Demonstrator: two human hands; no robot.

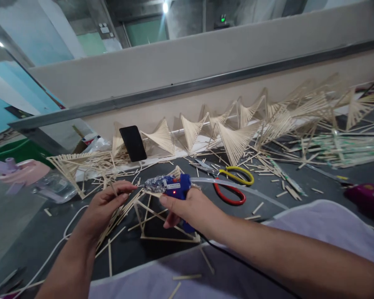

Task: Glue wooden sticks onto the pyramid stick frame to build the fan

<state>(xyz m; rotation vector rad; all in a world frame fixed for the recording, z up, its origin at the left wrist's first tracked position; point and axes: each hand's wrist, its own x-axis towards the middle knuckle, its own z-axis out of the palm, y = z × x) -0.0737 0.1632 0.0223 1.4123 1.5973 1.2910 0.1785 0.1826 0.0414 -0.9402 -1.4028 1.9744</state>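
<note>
My right hand [190, 209] grips a blue hot glue gun [174, 187] with a red light on its side; the foil-wrapped nozzle points left. A clear glue stick [237, 187] juts out behind the gun. My left hand [107, 203] pinches a thin wooden stick [114, 190] right at the nozzle tip. Both hands hover over a frame of glued wooden sticks [156, 220] lying on the dark table [324, 178]. The gun's black cord [237, 261] trails across my lap.
Scissors with yellow and red handles [233, 185] lie just right of the gun. A black phone [133, 143] leans against the back wall. Several finished stick fans [237, 133] line the wall, loose sticks lie scattered. A purple tool [366, 195] sits far right, a clear bottle [54, 187] left.
</note>
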